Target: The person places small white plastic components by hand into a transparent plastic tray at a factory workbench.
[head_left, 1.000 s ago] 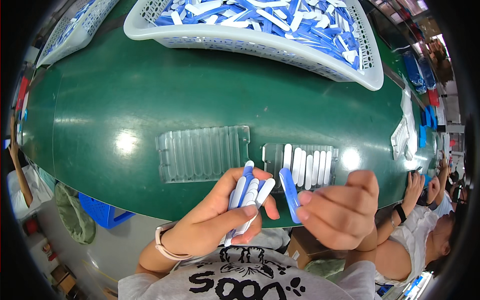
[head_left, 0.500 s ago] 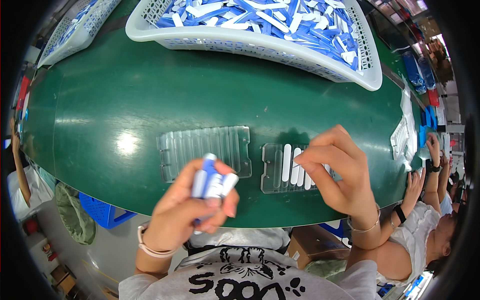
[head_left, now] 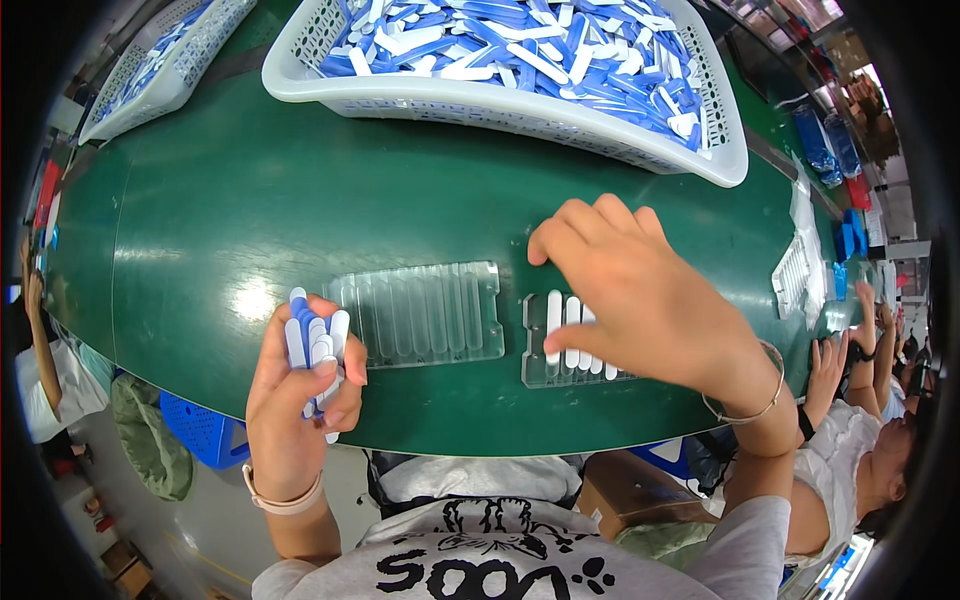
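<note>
My left hand (head_left: 285, 415) is closed around a bundle of slim round-ended plastic strips (head_left: 318, 345), some blue and some white, held over the table's near edge. My right hand (head_left: 640, 305) hovers over the right clear slotted tray (head_left: 537, 372), palm down, thumb and fingers apart. Its thumb is by the leftmost white strip (head_left: 554, 310); whether they touch I cannot tell. Several white strips lie side by side in that tray, and the hand hides its right part. Beside it, the left clear tray (head_left: 420, 315) shows bare slots.
A large white basket (head_left: 520, 97) heaped with blue and white strips stands at the back of the green table (head_left: 200, 210). Another basket (head_left: 165, 100) is at the far left. On the right are more clear trays (head_left: 790, 280) and another person's hand (head_left: 825, 368).
My left hand has moved left with its strips, uncovering more of the left tray. The right hand has gone from a pinch to spread fingers, and another white strip shows at the tray's left.
</note>
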{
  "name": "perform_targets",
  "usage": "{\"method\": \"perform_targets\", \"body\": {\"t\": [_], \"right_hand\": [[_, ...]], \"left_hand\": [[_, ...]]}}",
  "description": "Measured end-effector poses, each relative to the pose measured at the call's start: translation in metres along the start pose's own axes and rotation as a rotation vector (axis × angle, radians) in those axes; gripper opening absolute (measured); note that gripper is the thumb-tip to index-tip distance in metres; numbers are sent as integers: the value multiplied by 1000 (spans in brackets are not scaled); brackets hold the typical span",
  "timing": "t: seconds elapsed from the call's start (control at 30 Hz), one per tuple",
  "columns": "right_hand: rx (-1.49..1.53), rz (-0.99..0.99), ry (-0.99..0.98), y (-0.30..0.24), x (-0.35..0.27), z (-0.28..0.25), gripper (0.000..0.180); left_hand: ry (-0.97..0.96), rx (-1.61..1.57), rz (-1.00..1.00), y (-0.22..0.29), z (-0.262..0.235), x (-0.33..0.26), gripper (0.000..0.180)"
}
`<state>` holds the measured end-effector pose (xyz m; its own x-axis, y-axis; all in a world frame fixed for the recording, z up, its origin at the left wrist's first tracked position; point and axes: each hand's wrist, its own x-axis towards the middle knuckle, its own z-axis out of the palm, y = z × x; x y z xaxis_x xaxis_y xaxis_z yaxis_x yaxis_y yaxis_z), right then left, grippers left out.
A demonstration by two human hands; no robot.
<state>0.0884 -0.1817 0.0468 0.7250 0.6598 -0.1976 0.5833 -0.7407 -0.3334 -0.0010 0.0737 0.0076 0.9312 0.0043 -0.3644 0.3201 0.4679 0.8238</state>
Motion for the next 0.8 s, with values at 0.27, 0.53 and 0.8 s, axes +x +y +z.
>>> {"method": "perform_targets", "body": {"t": [0.27, 0.53, 0.8], "right_hand": [[279, 23, 16, 18, -17, 4, 35], [223, 68, -58, 14, -23, 8, 29], [376, 89, -107, 32, -31, 12, 27]], "left_hand": [[58, 41, 28, 4, -4, 1, 41], [46, 88, 42, 7, 0, 4, 39], [133, 163, 94, 9, -6, 2, 39]]}}
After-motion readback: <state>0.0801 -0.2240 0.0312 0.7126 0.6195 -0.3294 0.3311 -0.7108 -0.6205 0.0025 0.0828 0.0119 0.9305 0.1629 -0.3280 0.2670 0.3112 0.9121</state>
